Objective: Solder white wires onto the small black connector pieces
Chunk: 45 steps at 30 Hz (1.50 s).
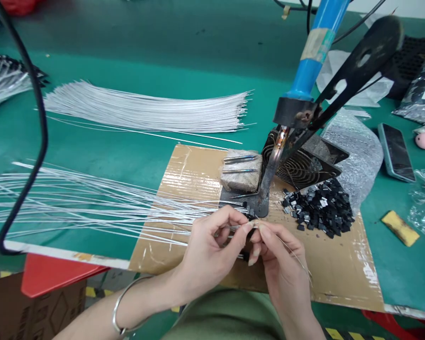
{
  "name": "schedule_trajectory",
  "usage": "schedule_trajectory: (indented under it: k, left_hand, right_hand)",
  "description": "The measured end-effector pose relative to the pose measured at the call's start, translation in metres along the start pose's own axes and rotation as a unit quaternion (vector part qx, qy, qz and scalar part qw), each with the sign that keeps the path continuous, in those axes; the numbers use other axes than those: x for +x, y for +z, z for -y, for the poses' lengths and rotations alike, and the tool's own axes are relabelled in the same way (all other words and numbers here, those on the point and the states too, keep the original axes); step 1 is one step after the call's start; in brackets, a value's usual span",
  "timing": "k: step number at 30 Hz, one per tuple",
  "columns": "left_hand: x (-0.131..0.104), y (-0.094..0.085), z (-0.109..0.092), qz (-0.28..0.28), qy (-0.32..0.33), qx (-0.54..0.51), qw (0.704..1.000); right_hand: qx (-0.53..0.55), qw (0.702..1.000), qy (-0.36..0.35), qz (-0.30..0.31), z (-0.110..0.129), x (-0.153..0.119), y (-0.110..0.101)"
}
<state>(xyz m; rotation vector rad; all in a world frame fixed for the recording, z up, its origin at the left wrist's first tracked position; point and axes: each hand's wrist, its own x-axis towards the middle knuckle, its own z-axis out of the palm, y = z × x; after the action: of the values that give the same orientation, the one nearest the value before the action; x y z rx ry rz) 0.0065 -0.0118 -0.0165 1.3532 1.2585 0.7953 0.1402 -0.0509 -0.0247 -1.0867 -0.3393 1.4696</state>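
Observation:
My left hand [212, 241] is closed in a pinch on a thin white wire at the front of the cardboard. Its fingertips meet those of my right hand [283, 255], which pinches a thin, silvery strand of solder wire [297, 259] that curves down past the wrist. Small black parts show partly behind the fingers; the exact point of contact is hidden. Just beyond the hands, a soldering iron [306, 71] with a blue handle is fixed in a black stand, its tip pointing down. Loose white wires [102, 200] fan out to the left, their right ends near black pieces.
A thick bundle of white wires [148, 108] lies behind. The cardboard [184, 170] holds a stone-like block [241, 182] with metal tips, a small fan [297, 165] and a heap of black pieces [322, 208]. Right are a phone [396, 151] and yellow sponge [400, 228]. A black cable [38, 118] hangs left.

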Motion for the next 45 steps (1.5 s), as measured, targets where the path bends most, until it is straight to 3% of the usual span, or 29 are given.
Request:
schedule_trajectory:
  k: [8,18,28,36,45]
  left_hand:
    - [0.004,-0.002,0.001,-0.025,-0.001,-0.003,1.000]
    - [0.002,-0.003,-0.006,-0.012,0.056,-0.019,0.998]
    - [0.002,-0.003,-0.003,-0.041,0.138,0.069,0.987]
    - [0.002,-0.006,-0.004,-0.030,0.146,0.095,0.984]
    - [0.001,-0.001,-0.003,-0.054,0.133,0.081,0.986]
  right_hand:
    - [-0.078,0.997,-0.028,0.003,-0.006,-0.002,-0.014]
    - [-0.104,0.993,-0.046,-0.003,-0.006,-0.002,-0.012]
    - [-0.061,0.998,-0.006,0.014,0.004,0.002,-0.010]
    - [-0.073,0.995,0.063,0.031,0.016,0.004,-0.014]
    - [-0.040,0.998,0.041,0.034,0.011,0.006,-0.012]
